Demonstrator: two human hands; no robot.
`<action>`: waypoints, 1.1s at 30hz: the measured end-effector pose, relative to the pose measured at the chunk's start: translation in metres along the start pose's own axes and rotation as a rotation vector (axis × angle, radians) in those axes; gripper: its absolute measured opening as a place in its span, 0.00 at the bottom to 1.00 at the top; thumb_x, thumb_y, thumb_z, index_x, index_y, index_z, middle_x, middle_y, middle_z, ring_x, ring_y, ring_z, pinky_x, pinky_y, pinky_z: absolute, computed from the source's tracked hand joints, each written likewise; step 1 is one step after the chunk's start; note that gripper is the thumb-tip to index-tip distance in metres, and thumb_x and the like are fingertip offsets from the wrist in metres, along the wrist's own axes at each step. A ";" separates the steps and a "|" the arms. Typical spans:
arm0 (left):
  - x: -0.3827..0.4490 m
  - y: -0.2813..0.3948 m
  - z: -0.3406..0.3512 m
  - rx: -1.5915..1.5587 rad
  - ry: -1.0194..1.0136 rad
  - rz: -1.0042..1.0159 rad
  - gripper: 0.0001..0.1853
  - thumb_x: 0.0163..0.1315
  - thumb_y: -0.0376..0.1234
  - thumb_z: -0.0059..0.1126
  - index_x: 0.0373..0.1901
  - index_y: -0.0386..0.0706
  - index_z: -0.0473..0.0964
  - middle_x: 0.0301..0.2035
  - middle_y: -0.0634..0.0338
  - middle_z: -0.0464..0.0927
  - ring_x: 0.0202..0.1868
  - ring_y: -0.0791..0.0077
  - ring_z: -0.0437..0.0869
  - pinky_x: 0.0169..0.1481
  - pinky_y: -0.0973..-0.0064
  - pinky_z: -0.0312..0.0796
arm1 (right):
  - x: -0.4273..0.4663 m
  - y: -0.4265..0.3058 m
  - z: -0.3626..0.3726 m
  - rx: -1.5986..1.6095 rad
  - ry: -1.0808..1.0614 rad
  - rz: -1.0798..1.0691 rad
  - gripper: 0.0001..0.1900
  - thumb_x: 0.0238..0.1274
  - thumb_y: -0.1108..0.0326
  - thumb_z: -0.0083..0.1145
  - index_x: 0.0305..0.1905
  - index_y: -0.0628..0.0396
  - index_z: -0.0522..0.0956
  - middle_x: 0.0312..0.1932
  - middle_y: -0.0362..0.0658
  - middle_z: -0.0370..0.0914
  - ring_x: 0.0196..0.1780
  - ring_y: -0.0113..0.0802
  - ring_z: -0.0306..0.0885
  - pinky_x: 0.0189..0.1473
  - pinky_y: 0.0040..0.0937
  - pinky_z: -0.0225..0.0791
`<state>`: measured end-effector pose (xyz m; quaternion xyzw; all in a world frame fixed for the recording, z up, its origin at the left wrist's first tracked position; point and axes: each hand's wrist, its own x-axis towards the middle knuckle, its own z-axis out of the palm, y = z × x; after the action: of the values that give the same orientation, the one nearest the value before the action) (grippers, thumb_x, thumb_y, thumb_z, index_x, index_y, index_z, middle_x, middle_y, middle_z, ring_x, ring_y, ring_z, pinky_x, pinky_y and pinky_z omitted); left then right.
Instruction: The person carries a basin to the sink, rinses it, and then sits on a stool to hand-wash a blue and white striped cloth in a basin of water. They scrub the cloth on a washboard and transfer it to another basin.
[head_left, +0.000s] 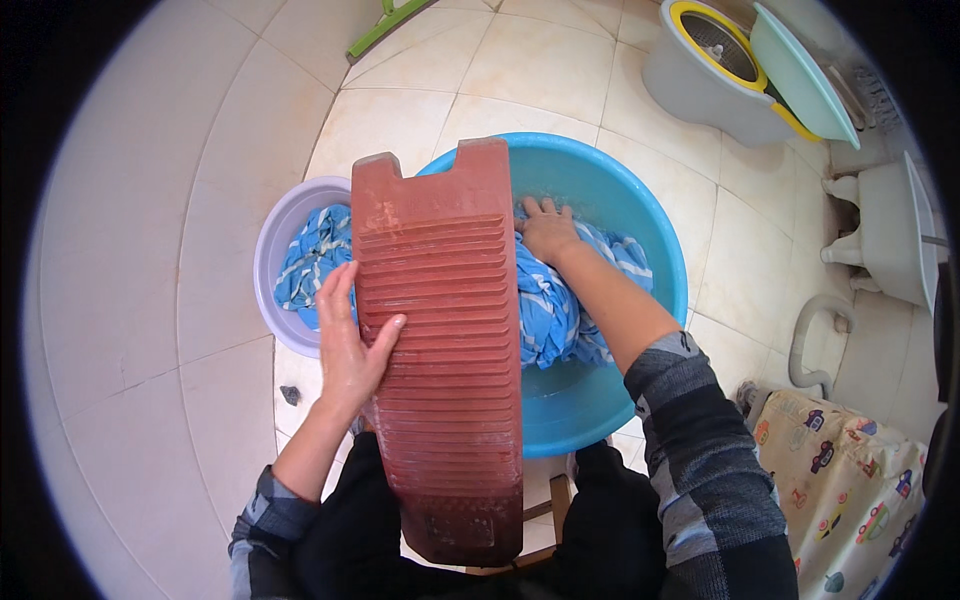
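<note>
A reddish-brown ridged washboard (439, 337) stands tilted in front of me, its notched end over the rim of a blue plastic basin (660, 225). My left hand (352, 341) grips the washboard's left edge, thumb on the ridges and fingers along the side. Inside the basin lies a bunched wet blue cloth with white stripes (551, 307), partly behind the board. My right hand (547, 229) rests on this cloth with its fingers spread; the fingertips are near the water. Left of the board, a lilac basin (266, 277) contains another blue-and-white striped cloth (315, 259).
A grey spin-mop bucket (686, 90) with a yellow rim and a pale green basin (799, 67) are at the upper right. Below them are a white plastic stool (889, 225), a grey hose (806, 337) and a car-patterned cover (832, 480). A green squeegee (386, 30) touches the wall.
</note>
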<state>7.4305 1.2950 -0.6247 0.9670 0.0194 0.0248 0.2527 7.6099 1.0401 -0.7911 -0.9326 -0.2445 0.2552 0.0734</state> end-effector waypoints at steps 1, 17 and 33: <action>-0.001 0.001 0.006 -0.083 0.031 -0.072 0.43 0.59 0.32 0.72 0.73 0.38 0.58 0.68 0.43 0.60 0.71 0.48 0.63 0.76 0.58 0.58 | -0.010 -0.001 -0.005 0.016 0.062 0.002 0.24 0.67 0.59 0.54 0.67 0.36 0.78 0.73 0.50 0.65 0.73 0.51 0.63 0.74 0.58 0.51; 0.004 0.011 0.046 0.031 0.113 0.059 0.42 0.64 0.36 0.67 0.78 0.45 0.57 0.76 0.43 0.50 0.76 0.43 0.56 0.78 0.56 0.54 | -0.158 0.020 -0.048 0.924 0.751 0.327 0.15 0.67 0.59 0.65 0.45 0.64 0.82 0.38 0.48 0.84 0.40 0.42 0.82 0.44 0.40 0.74; -0.004 0.001 0.047 0.031 0.202 0.043 0.44 0.61 0.43 0.71 0.77 0.46 0.59 0.75 0.43 0.51 0.75 0.40 0.56 0.77 0.52 0.57 | -0.316 -0.094 -0.303 1.337 1.093 -0.096 0.12 0.73 0.68 0.61 0.52 0.66 0.82 0.44 0.43 0.85 0.44 0.26 0.83 0.49 0.24 0.75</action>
<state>7.4296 1.2707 -0.6651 0.9637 0.0243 0.1271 0.2337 7.4879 0.9624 -0.3672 -0.6743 -0.0128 -0.1423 0.7245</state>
